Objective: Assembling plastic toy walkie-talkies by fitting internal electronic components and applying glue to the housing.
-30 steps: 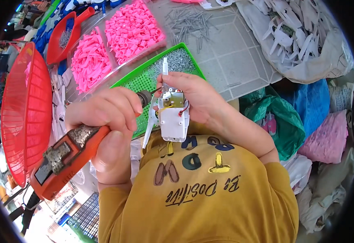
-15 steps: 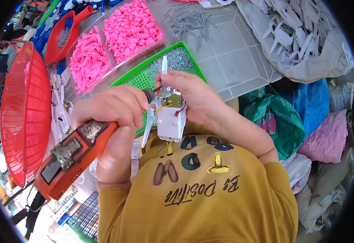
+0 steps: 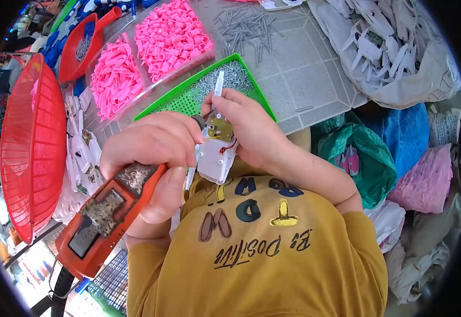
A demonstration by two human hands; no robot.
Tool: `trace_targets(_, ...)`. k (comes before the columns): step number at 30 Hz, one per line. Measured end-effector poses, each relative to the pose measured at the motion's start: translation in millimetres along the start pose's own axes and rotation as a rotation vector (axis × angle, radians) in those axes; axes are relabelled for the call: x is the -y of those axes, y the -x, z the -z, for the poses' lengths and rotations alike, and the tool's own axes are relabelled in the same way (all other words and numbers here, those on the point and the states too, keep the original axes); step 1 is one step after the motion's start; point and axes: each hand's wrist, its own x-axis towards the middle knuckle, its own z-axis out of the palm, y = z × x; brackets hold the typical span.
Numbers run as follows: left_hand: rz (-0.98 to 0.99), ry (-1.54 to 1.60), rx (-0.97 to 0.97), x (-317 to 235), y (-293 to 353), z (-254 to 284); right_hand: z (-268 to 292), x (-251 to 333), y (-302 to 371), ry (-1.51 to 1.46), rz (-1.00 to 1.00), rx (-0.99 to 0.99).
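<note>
My left hand [image 3: 151, 140] is closed round an orange-red electric screwdriver [image 3: 119, 211] with worn, speckled patches. Its dark nose reaches the upper part of a white plastic housing [image 3: 215, 161]; the bit's tip is hidden by my fingers. Fingers of my right hand [image 3: 246, 119] grip that housing near its narrow top, from which a white stem [image 3: 219, 82] sticks out. A yellowish-green circuit board [image 3: 220, 128] and red wires lie exposed in it. Along its left side hangs a slim white plastic piece [image 3: 190, 177], partly behind my left hand.
A green tray [image 3: 266, 103] of small screws lies just beyond my hands. Pink plastic parts [image 3: 172, 34] fill clear bins; longer metal pins [image 3: 246, 26] lie loose on the grey table [image 3: 307, 79]. A red basket [image 3: 32, 148] stands left, a bag of white parts [image 3: 399, 90] far right.
My left hand and the screwdriver have shifted a little right and toward me. The white housing has tilted, its stem leaning right and its lower end swinging left. The green tray has shifted slightly.
</note>
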Motion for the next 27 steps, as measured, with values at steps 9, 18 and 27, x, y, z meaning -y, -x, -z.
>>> trace_targets(9, -0.051, -0.048, 0.063, 4.4, -2.1, 0.7, -3.9, -4.0, 2.2, 0.117, 0.113, -0.023)
trace_targets(18, 0.022, -0.016, 0.049, 6.5, -3.5, 0.6, -3.2, -6.0, 1.2, 0.119, 0.137, -0.023)
trace_targets(27, 0.018, 0.043, -0.042, 3.6, -10.2, 2.6, -1.6, 4.8, 5.4, 0.038, 0.113, -0.023)
